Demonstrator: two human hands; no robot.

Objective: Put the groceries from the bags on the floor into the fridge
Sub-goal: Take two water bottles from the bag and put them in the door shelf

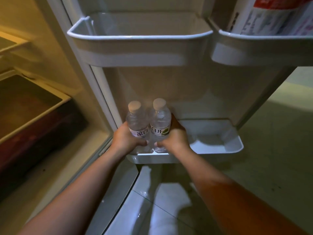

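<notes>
Two clear water bottles with pale caps stand upright side by side at the left end of the lowest fridge door shelf (pixel 220 146). My left hand (pixel 124 138) is wrapped around the left water bottle (pixel 137 121). My right hand (pixel 174 136) grips the right water bottle (pixel 160 119). Both bottles carry white labels with printed characters. Their bases sit inside or just above the shelf; I cannot tell which.
Above hangs an empty white door shelf (pixel 138 46), and a second one (pixel 264 48) at upper right holds packages (pixel 274 17). The fridge interior with a drawer (pixel 32 114) lies to the left. Tiled floor (pixel 162 209) shows below, between my arms.
</notes>
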